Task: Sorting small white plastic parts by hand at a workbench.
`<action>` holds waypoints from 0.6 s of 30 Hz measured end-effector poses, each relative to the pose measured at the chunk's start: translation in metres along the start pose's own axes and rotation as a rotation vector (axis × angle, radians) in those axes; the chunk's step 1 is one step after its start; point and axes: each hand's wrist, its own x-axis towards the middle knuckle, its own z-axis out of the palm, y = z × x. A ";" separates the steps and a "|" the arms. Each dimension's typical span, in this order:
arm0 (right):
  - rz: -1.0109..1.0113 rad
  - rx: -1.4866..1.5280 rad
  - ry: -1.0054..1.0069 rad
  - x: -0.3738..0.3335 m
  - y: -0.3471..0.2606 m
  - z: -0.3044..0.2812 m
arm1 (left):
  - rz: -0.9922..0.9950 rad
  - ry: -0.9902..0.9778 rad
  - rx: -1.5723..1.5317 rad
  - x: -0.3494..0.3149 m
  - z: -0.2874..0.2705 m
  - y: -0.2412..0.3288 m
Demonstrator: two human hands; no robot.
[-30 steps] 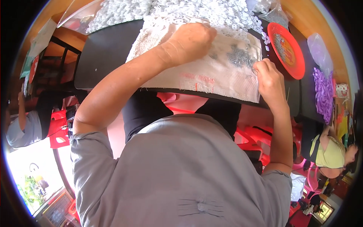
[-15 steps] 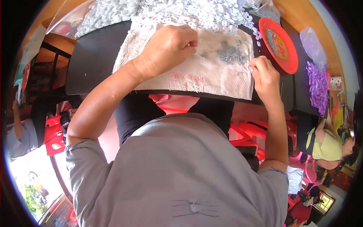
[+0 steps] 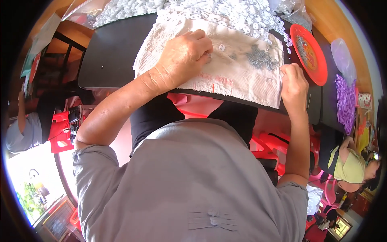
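Head view: holds the left hand [image 3: 186, 52] over the left half of the pale cloth [image 3: 244, 78], with fingers curled in and something whitish at the tips; cannot tell whether pinched. Holds the right hand [image 3: 295, 84] at the cloth's right edge with thumb and fingertips drawn close; cannot tell whether pinching anything. On the cloth, just right of the left hand, a single white piece [image 3: 221, 47]; farther right, a pile of grey metal bits [image 3: 261, 59]. Beyond, a heap of white pieces [image 3: 225, 10]; beside, a red plate [image 3: 317, 74] on the black table [image 3: 115, 50].
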 end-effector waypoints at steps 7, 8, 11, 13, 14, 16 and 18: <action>-0.108 0.200 0.006 0.036 -0.037 0.019 | 0.099 0.086 -0.025 -0.002 0.006 0.005; -0.163 0.134 -0.015 0.040 -0.041 0.024 | 0.095 0.090 -0.019 -0.002 0.007 0.006; -0.230 0.107 -0.017 0.057 -0.052 0.025 | 0.109 0.103 -0.028 -0.002 0.006 0.006; -0.175 0.218 -0.029 0.069 -0.059 0.022 | 0.072 0.073 -0.174 -0.003 0.002 0.006; -0.167 0.250 -0.038 0.074 -0.059 0.023 | 0.072 0.079 -0.171 -0.002 0.001 0.007; -0.165 0.316 -0.042 0.083 -0.061 0.026 | -0.135 0.114 -0.465 0.001 -0.002 0.007; -0.163 0.386 -0.047 0.089 -0.064 0.028 | -0.259 0.069 -0.559 0.007 -0.009 0.010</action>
